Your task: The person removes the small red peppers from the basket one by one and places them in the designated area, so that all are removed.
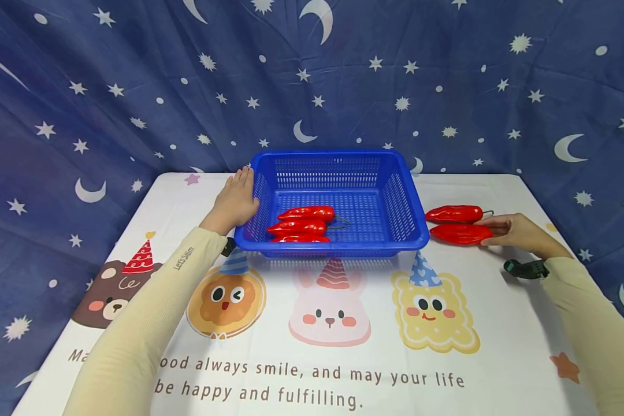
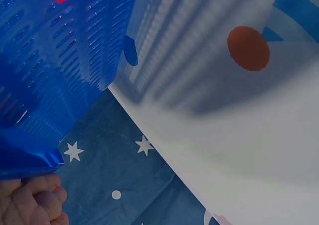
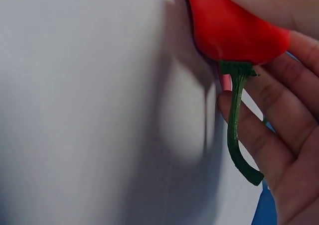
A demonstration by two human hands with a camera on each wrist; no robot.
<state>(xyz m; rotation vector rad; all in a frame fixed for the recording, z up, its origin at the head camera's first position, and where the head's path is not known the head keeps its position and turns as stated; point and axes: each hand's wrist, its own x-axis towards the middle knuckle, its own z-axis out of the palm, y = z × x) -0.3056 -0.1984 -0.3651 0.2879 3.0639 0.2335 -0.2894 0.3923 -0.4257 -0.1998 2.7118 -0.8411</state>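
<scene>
A blue plastic basket (image 1: 333,250) stands at the table's far side, with several red chili peppers (image 1: 307,214) lying in its left half. My left hand (image 1: 237,199) rests against the basket's left rim, fingers extended along it and thumb over the edge. In the left wrist view, the fingers (image 2: 37,200) press close under the rim. Right of the basket, my right hand (image 1: 515,231) pinches the stem end of the nearer red chili pepper (image 1: 460,234) between thumb and fingers. Its green stem (image 3: 237,120) hangs free in the right wrist view. Another red chili pepper (image 1: 453,214) lies just behind it.
A white tablecloth (image 1: 270,393) with cartoon prints and lettering covers the table. Dark blue star-patterned fabric (image 1: 343,75) hangs behind the table, close to the basket's back rim. A dark band with a small device (image 1: 525,269) sits on the right wrist.
</scene>
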